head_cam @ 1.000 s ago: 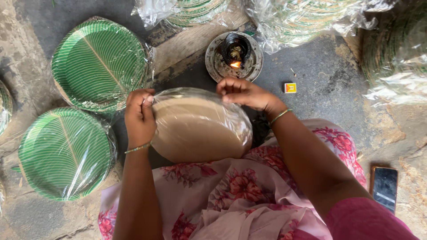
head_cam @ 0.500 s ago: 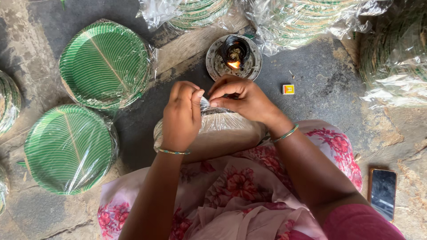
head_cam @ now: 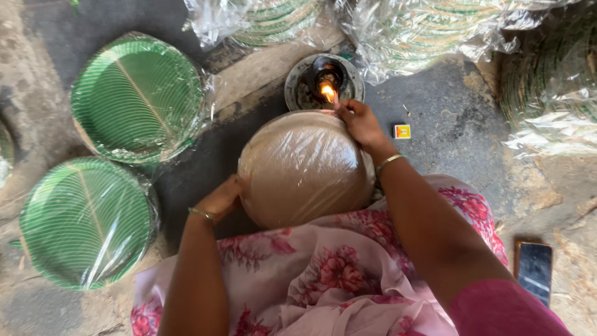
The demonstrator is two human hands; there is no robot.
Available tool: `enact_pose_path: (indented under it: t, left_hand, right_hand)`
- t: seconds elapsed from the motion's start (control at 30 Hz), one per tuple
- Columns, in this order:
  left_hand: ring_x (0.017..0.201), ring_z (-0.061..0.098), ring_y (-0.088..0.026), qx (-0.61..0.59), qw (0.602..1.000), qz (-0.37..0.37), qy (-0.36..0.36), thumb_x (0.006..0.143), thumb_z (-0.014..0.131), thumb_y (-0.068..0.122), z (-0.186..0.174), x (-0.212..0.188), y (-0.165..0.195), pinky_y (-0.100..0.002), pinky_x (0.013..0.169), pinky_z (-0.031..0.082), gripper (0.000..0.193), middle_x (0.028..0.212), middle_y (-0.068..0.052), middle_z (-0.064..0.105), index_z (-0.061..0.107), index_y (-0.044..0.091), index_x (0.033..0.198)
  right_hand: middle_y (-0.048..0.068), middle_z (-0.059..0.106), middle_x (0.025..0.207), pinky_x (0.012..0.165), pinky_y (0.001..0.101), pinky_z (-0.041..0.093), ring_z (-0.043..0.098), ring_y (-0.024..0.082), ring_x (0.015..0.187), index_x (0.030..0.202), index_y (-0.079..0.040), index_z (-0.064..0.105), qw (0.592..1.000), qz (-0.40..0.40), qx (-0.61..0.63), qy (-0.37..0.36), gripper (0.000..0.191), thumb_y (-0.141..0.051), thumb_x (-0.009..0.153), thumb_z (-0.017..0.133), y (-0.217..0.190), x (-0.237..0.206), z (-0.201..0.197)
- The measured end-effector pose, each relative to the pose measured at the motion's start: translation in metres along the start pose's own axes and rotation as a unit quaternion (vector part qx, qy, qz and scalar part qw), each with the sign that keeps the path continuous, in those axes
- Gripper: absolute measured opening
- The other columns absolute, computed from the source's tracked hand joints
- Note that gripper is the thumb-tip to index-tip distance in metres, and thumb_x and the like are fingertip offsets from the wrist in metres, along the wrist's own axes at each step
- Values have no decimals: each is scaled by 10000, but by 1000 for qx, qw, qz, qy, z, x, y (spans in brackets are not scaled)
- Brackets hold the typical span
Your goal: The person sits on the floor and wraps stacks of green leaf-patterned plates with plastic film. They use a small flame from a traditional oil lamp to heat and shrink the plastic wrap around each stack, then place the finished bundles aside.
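A round stack of plates wrapped in clear plastic, brown underside up, rests on my lap over pink flowered cloth. My left hand grips its near left edge. My right hand pinches the plastic at the stack's far edge and holds it right at the flame of a small oil lamp on the ground.
Two wrapped stacks of green leaf-pattern plates lie at left. More bagged plates sit along the top and right. A small yellow matchbox lies near the lamp. A phone lies at lower right.
Both hands were together at the stack's top pinching the plastic. Now my left hand has dropped to the near left edge and my right hand has carried the pinched plastic to the flame.
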State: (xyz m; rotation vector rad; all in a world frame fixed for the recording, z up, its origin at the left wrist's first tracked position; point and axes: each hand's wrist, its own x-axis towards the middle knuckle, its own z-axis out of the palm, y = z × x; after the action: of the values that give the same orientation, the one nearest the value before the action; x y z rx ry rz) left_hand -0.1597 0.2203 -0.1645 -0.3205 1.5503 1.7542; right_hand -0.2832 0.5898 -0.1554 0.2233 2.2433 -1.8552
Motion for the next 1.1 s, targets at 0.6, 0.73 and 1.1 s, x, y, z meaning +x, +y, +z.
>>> enact_pose_path:
  t: [0.6, 0.73, 1.1]
  left_hand:
    - [1003, 645, -317, 203, 925, 37, 318, 754, 806, 576, -15, -19, 33, -444, 873, 549, 884, 1128, -213, 656, 564, -32, 1349]
    - [1056, 619, -231, 148, 887, 356, 254, 610, 940, 568, 7, -82, 69, -372, 930, 515, 1029, 1162, -117, 634, 500, -57, 1298]
    - [1063, 595, -241, 684, 399, 481, 377, 814, 758, 250, 37, -214, 26, -542, 1044, 390, 293, 1155, -50, 640, 632, 187, 1071]
  right_hand:
    - [28, 650, 911, 574, 249, 430, 528, 116, 681, 1064, -16, 655, 970, 2, 148, -191, 195, -165, 987, 755, -13, -15, -3]
    - [15, 564, 1036, 852, 288, 455, 527, 138, 952, 1285, -46, 564, 915, -140, 140, -350, 446, -259, 985, 815, -44, -47, -9]
    - [81, 456, 1516, 1100, 491, 436, 481, 249, 1376, 1582, -164, 273, 906, 73, 273, -315, 786, -356, 918, 648, -103, -115, 137]
